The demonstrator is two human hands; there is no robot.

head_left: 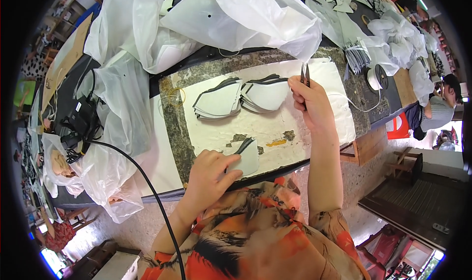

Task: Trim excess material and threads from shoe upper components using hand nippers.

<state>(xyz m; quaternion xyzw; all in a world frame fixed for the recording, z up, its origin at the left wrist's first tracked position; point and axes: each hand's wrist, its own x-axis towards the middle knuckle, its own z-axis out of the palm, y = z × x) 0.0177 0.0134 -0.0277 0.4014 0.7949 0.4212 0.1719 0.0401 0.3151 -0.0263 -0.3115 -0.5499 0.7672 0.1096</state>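
My right hand (312,103) is closed around small dark thread snips (305,78), whose blades point away from me, apart at the tips. Nearer my body, my left hand (209,176) has its fingers bent over the left edge of a light grey cut piece (250,163) with a black strip along its top; the fingertips are partly hidden. Farther off lie two fanned stacks of similar pieces, a left stack (216,103) and a right stack (264,97), both black along the far edge. The right stack ends just left of my right hand.
Under the pieces is a worn white board (319,132). Translucent plastic bags (246,14) heap along the far side. A black cable (147,179) runs down at the left from dark electrical gear (81,117). A white thread spool (376,78) stands at right. A person (442,108) is beyond it.
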